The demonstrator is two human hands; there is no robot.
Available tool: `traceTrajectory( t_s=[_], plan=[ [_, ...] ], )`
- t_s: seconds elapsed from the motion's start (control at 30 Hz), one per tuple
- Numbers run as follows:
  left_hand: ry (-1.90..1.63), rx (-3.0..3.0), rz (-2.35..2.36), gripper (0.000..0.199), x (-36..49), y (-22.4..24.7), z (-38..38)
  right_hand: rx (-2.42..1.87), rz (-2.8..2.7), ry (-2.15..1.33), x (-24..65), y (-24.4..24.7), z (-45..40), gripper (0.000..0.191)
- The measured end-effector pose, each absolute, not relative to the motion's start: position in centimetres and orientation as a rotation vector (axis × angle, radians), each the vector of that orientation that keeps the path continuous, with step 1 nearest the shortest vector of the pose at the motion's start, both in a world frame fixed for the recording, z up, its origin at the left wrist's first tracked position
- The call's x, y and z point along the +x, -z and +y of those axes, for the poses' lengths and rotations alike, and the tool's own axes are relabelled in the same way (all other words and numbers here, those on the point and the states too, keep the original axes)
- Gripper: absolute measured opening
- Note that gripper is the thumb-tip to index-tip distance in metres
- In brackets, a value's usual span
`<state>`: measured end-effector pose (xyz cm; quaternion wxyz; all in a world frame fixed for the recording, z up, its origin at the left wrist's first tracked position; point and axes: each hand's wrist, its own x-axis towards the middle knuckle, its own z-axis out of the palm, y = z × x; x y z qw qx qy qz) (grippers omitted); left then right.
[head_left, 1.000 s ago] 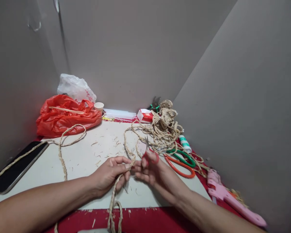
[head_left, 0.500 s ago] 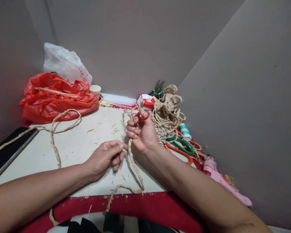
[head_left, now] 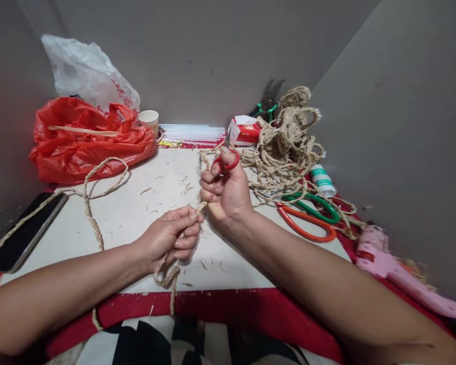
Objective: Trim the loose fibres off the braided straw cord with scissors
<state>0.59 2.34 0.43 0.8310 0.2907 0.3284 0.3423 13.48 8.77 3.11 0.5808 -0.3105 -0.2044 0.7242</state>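
My left hand (head_left: 173, 235) is closed, pinching a braided straw rope (head_left: 201, 206) between thumb and fingers. Close beside it, my right hand (head_left: 230, 192) has its fingers curled round the same rope and also holds small scissors with red handles (head_left: 233, 160), thumb and finger at the loops, blades pointing up and away. A short stretch of rope runs between the two hands. Below my left hand more rope hangs over the front edge of the board. Another length of braided rope (head_left: 89, 213) loops on the left and passes under my left forearm.
Fibre scraps litter the white board (head_left: 137, 213). A red plastic bag (head_left: 95, 152), paper cup (head_left: 149, 119) and phone (head_left: 30, 233) lie left. To the right are a rope heap (head_left: 285, 142), large scissors (head_left: 307, 233), a white-and-green roll (head_left: 323, 181) and a pink glue gun (head_left: 406, 279).
My left hand has taken hold of the rope just below my right hand; before, its fingertips were beside it. The hanging rope has shifted left. The camera view has shifted slightly.
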Motion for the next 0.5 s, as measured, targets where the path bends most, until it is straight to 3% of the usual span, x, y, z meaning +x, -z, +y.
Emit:
traceTrajectory(
  t_s=[0.3, 0.5],
  plan=[
    [-0.747, 0.860, 0.787, 0.016, 1.4, 0.0, 0.7, -0.720, -0.518, -1.741, 13.5, -3.0, 9.2, 0.045],
    [-0.721, 0.785, 0.793, 0.020, 0.8, 0.1, 2.1, -0.705, -0.509, -1.588, 14.6, -2.9, 10.7, 0.045]
  ],
)
